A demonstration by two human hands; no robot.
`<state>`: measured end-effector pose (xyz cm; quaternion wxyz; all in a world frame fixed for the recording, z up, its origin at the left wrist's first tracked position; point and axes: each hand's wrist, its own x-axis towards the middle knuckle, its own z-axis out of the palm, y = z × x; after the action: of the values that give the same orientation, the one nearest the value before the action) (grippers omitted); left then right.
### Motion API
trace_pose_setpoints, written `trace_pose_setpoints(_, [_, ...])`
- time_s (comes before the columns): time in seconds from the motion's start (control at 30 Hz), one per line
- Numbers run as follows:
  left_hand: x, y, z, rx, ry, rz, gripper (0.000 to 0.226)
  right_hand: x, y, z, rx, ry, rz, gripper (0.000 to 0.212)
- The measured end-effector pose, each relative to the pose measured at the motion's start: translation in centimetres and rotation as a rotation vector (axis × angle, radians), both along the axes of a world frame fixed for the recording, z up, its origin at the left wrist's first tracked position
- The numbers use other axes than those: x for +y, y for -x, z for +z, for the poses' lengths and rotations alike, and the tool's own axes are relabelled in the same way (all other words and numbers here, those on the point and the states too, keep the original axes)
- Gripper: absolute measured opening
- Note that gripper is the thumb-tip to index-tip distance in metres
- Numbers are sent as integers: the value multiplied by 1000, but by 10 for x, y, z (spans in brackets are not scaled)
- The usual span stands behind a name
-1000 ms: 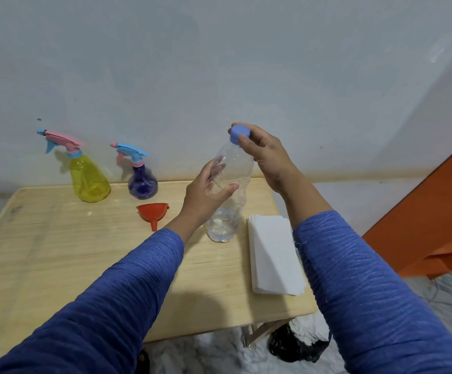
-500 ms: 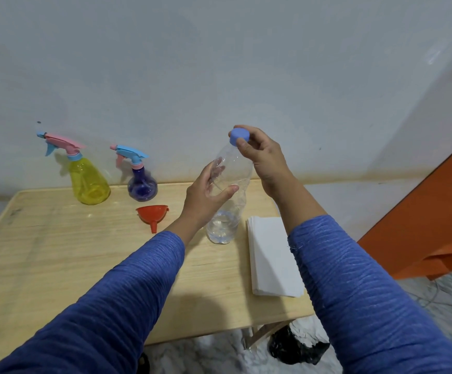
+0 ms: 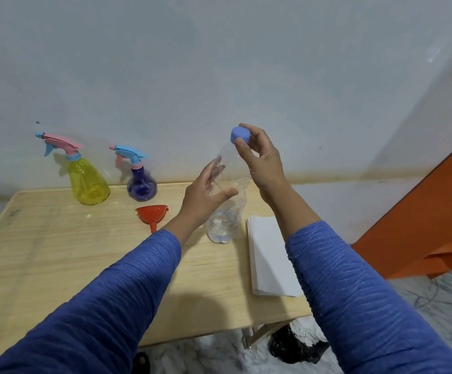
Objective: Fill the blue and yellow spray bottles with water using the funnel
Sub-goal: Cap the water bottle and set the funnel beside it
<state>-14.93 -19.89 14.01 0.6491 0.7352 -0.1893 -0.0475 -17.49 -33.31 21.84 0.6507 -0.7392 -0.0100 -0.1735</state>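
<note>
A clear plastic water bottle (image 3: 226,209) stands on the wooden table (image 3: 57,252) with a little water at its bottom. My left hand (image 3: 206,195) grips its middle. My right hand (image 3: 260,160) pinches the blue cap (image 3: 239,134) on its top. The yellow spray bottle (image 3: 87,179) with a pink trigger stands at the back left. Beside it on the right stands the blue spray bottle (image 3: 141,182), its trigger head on. An orange-red funnel (image 3: 152,214) lies on the table in front of the blue bottle.
A stack of white paper napkins (image 3: 268,257) lies right of the water bottle, near the table's right edge. A wall runs behind the table. An orange panel (image 3: 422,225) stands on the right, and a black bag (image 3: 295,346) lies on the floor below.
My right hand has turned slightly on the blue cap, its fingers shifting around it. The bottle and my left hand have stayed in place.
</note>
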Motion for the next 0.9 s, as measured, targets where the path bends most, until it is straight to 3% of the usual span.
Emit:
trace_pose_setpoints(0.2, [4, 2, -21, 26, -114, 34, 83, 4, 9, -28, -22, 113, 44, 74])
trace_pose_setpoints(0.37, [3, 8, -39, 44, -136, 72, 76, 6, 15, -68, 79, 57, 7, 99])
trace_pose_setpoints(0.63, [21, 11, -42, 83, -142, 93, 69, 16, 2, -89, 82, 98, -87, 99])
trace_pose_setpoints(0.8, [67, 11, -57, 86, -305, 215, 53, 34, -7, -87, 72, 91, -84, 100])
trace_pose_setpoints(0.9, [101, -2, -74, -21, -490, 275, 46, 46, -15, -87, 75, 99, -102, 100])
